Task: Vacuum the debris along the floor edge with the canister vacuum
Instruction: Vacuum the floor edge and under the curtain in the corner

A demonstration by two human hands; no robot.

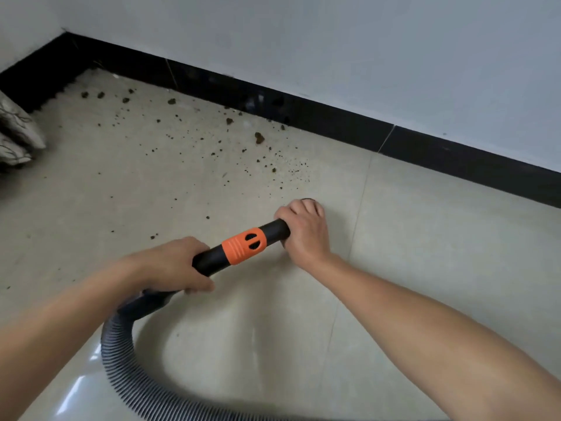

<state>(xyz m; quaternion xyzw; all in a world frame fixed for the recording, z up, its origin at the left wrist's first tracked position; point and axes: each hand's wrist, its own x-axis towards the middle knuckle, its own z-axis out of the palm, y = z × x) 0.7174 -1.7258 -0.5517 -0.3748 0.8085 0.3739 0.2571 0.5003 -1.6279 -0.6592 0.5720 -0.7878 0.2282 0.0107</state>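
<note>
A black vacuum wand with an orange collar [244,245] points toward the wall. My left hand [179,265] grips its rear end, where the grey ribbed hose [121,360] joins. My right hand [302,229] grips the front end, hiding most of the nozzle; only a dark tip [308,199] shows past my fingers, low over the floor. Brown dirt clumps and crumbs [259,137] lie scattered over the beige tiles ahead and to the left, densest near the black baseboard [334,117]. The canister itself is out of view.
The hose loops down and off the bottom of the frame. A patterned cushion or fabric bundle [18,132] sits at the left edge near the room corner. White walls [334,41] rise above the baseboard. Tiles right of my hands carry no dirt.
</note>
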